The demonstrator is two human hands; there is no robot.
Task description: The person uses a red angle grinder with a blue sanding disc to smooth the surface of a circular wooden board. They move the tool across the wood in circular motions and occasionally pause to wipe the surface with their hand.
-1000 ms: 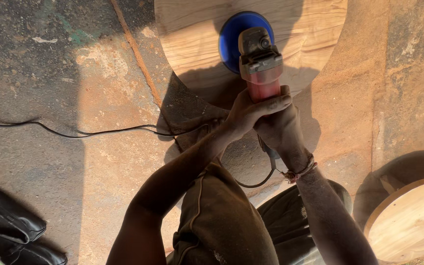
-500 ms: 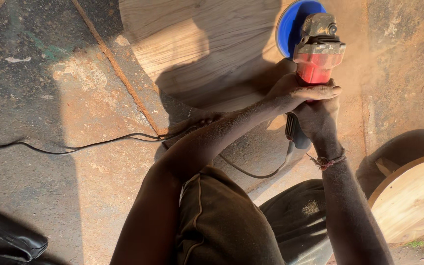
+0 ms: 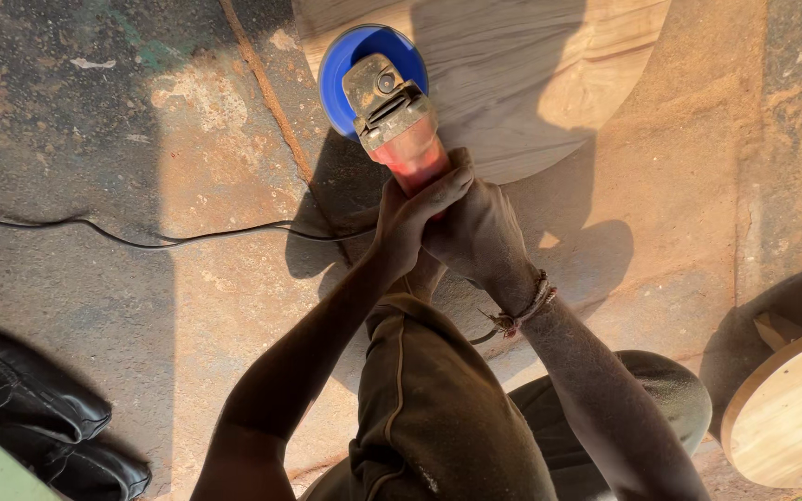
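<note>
Both my hands grip the red body of an angle grinder (image 3: 399,130). My left hand (image 3: 412,215) wraps its handle from the left, and my right hand (image 3: 477,232), with a cord bracelet at the wrist, clasps it from the right. The grinder's blue sanding disc (image 3: 355,60) rests on the left edge of a round wooden board (image 3: 549,74) lying on the floor. My bent knee in dark trousers fills the lower middle.
A black power cable (image 3: 141,239) runs across the dusty concrete floor from the left. Dark shoes (image 3: 39,417) lie at the bottom left. A second round wooden board (image 3: 791,417) sits at the bottom right.
The grinder has swept from the right edge of the wooden board back to its left edge, with both hands still clasped on it.
</note>
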